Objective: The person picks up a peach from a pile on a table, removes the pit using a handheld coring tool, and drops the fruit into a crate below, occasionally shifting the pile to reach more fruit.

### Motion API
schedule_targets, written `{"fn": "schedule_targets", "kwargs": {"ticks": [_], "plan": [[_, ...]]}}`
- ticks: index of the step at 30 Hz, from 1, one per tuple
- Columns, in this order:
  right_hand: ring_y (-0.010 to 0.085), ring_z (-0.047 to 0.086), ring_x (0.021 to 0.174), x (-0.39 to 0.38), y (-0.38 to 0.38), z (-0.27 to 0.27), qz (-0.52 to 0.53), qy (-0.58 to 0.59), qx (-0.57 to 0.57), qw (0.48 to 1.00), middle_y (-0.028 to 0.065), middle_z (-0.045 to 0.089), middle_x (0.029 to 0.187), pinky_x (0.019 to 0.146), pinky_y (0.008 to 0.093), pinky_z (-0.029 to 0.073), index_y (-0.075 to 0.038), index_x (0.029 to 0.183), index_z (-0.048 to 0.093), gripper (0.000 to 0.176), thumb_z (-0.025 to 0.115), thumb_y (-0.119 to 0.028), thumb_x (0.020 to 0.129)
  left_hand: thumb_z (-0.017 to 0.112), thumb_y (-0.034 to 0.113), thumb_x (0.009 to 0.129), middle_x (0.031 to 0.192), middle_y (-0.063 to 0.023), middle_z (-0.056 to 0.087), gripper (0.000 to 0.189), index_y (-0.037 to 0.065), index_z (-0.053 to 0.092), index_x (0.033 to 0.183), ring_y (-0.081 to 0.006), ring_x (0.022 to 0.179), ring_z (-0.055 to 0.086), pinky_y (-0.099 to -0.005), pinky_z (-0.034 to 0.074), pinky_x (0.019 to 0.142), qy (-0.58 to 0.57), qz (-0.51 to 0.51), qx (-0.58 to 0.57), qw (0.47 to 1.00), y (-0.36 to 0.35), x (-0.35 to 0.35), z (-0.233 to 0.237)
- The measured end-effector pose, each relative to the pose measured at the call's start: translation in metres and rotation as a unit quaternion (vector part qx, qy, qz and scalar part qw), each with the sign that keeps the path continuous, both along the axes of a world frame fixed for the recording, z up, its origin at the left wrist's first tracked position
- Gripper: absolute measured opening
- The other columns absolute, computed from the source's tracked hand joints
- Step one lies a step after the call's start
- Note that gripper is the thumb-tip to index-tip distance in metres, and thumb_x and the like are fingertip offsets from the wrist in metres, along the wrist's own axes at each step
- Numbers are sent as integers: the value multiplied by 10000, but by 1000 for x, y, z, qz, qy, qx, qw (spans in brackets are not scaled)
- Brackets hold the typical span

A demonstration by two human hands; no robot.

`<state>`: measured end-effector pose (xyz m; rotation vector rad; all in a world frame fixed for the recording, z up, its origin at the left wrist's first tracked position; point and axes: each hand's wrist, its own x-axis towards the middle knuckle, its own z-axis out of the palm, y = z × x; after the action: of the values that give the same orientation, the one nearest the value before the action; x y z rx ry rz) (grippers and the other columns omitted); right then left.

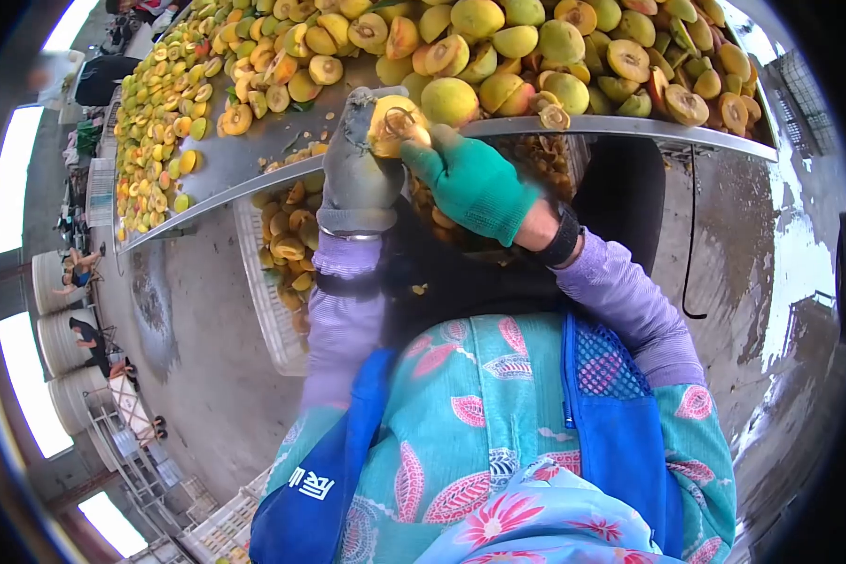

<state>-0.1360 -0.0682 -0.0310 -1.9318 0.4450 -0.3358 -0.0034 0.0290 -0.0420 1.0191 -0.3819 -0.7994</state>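
A cut yellow fruit half (pixel 397 127) with a brown centre is held up at the table's near edge. My left hand (pixel 362 160), in a grey glove, has its fingers wrapped round the fruit from the left. From the right, my right hand (pixel 475 183), in a green glove, has its fingers closed at the fruit's cut face. A thin curved piece shows over the fruit's centre; whether the right fingers grip it or a small tool is hidden. Behind both hands, yellow-green and reddish fruits (pixel 449 101), many of them halved, are heaped on the metal table (pixel 254 179).
Under the table edge, a white crate (pixel 265 301) holds fruit pieces (pixel 289 246). My dark-clothed legs are beside it. A dark thin hooked rod (pixel 692 235) hangs at the right. Several people and large white tubs (pixel 61 282) are far left on the concrete floor (pixel 207 329).
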Motion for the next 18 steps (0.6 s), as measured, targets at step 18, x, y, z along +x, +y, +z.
{"fn": "schedule_targets", "kwargs": {"ticks": [18], "plan": [[93, 403, 397, -11, 15, -14, 54, -69, 446, 891, -7, 466, 592, 351, 231, 315, -75, 923, 537, 409, 439, -469, 971, 533, 266, 961, 849, -148, 672, 328, -33, 627, 1058, -204, 708, 655, -297, 557, 620, -147, 64, 101, 982, -24, -45, 38]]}}
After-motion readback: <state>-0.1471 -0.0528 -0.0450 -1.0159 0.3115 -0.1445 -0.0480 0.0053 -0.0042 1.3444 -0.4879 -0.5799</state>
